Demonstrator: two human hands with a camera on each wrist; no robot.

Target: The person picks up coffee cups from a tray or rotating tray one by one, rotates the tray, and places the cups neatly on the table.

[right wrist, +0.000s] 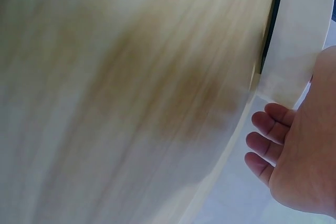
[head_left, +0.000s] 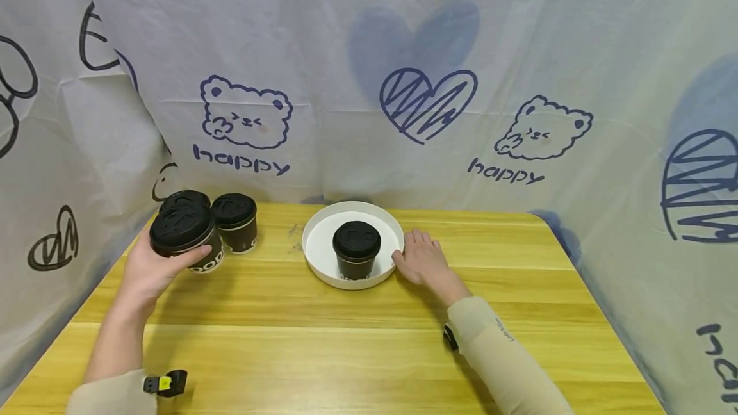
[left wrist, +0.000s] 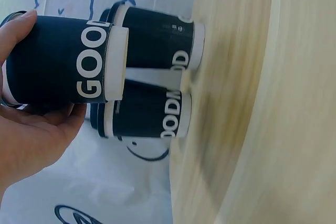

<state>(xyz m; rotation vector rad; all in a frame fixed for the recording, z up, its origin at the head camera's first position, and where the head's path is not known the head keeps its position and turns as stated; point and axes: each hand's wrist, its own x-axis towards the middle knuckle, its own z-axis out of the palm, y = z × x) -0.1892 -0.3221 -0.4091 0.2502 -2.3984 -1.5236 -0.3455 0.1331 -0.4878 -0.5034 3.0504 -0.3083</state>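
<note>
Gripping a black-lidded cup (head_left: 181, 229), our left hand (head_left: 148, 268) holds it off the table (head_left: 277, 351), before two standing cups (head_left: 234, 219); our right hand (head_left: 423, 260), fingers loose, touches the white tray (head_left: 317, 255) where another cup (head_left: 356, 247) stands.

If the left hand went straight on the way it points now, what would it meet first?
The held cup in the left hand would likely meet the left standing cup or the right standing cup just beyond; depth leaves unclear which comes first.

Head view looks forward and down; close wrist views tilt sideways, left sharing cups (head_left: 198, 229).
</note>
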